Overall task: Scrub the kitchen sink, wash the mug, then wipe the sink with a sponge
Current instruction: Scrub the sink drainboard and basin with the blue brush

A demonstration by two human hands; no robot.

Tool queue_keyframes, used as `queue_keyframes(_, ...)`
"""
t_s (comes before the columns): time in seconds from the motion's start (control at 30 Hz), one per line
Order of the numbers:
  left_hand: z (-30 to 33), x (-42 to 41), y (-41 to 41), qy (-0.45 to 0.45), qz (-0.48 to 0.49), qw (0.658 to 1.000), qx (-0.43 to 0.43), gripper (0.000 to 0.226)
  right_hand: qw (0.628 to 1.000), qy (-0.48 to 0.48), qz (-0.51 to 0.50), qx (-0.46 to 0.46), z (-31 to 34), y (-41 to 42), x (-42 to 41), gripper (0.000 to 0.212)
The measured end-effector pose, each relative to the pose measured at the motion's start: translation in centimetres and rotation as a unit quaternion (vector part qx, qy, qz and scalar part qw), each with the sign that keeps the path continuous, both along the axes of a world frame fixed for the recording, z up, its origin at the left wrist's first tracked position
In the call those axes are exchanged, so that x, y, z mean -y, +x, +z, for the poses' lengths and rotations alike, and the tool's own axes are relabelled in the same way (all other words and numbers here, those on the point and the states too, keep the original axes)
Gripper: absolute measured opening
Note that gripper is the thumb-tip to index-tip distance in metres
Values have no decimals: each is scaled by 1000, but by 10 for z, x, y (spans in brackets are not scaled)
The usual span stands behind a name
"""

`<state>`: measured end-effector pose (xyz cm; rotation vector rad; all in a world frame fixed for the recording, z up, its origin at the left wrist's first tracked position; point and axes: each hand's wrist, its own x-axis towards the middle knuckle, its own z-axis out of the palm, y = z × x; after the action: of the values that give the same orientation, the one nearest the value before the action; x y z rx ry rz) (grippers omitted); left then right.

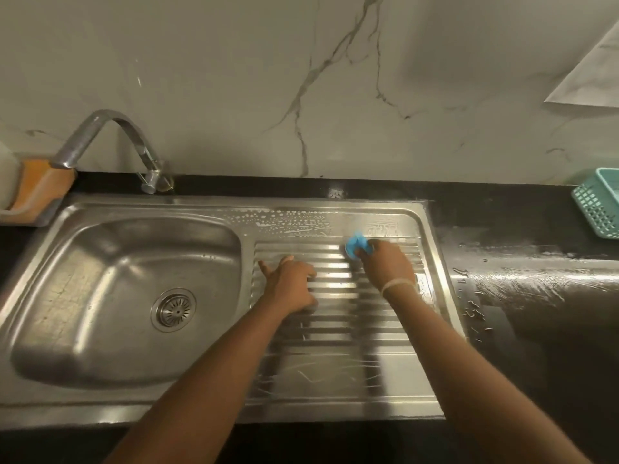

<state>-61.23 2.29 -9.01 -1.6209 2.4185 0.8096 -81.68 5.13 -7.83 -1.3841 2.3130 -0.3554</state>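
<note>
The right hand (390,264) grips a blue sponge (357,248), with the fingers curled around it, and presses it on the ribbed drainboard (335,329) of the steel sink (214,209). Just beyond this grip, soap foam (294,224) lies on the flat rim. The left hand (290,285) holds nothing; it rests on the ribs to the left of the grip, fingers partly bent and 1 finger pointing out. Further left of it is the basin with the drain (173,309), and behind that the tap (110,142). To the right of the grip, the black counter (522,272) is wet, with a teal basket (599,202) at its far end.
</note>
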Motion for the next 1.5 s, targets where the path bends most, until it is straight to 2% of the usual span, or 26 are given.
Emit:
queue_keyframes(0.1, 3, 7, 16, 5, -43, 999, -6, 47, 999, -7, -32, 11, -8, 23, -89, 31)
queue_keyframes(0.2, 8, 10, 40, 13, -81, 997, 9, 59, 996, 15, -89, 25, -5, 53, -165, 32)
queue_keyframes(0.33, 10, 18, 93, 14, -105, 994, -6, 55, 991, 67, -119, 18, -3, 90, -190, 36)
queue_keyframes(0.47, 20, 30, 149, 15, -123, 992, -11, 57, 990, 27, -132, -28, -5, 125, -151, 32)
queue_keyframes(0.57, 24, 41, 183, -23, -115, 993, -24, 49, 988, -3, -152, -33, -3, 128, -86, 31)
queue_keyframes(0.7, 22, 45, 220, -39, -89, 995, -15, 57, 988, -5, -150, -39, 11, 125, 2, 24)
queue_keyframes(0.8, 22, 44, 252, -50, -57, 997, -21, 57, 991, -12, -125, -40, 13, 131, 45, 27)
queue_keyframes(0.97, 41, 42, 325, -119, 51, 988, -86, 47, 998, -38, -14, 39, 7, 206, 73, 34)
queue_keyframes(1.1, 54, 27, 403, -216, 175, 954, -116, 38, 983, -66, 127, 114, -3, 317, 56, 40)
queue_keyframes(1.17, 63, 8, 441, -243, 226, 935, -126, 39, 965, -67, 197, 157, -3, 376, 40, 37)
queue_keyframes(1.27, 80, -27, 498, -238, 270, 925, -118, 53, 932, -67, 298, 194, 8, 459, 20, 43)
queue_keyframes(1.33, 88, -53, 532, -201, 299, 924, -130, 66, 906, -60, 346, 236, 20, 505, 12, 50)
queue_keyframes(1.4, 89, -68, 555, -139, 328, 925, -128, 87, 883, -57, 378, 273, 28, 537, 11, 47)
queue_keyframes(1.5, 92, -87, 580, -73, 349, 931, -78, 117, 857, -49, 430, 279, 42, 587, 5, 41)
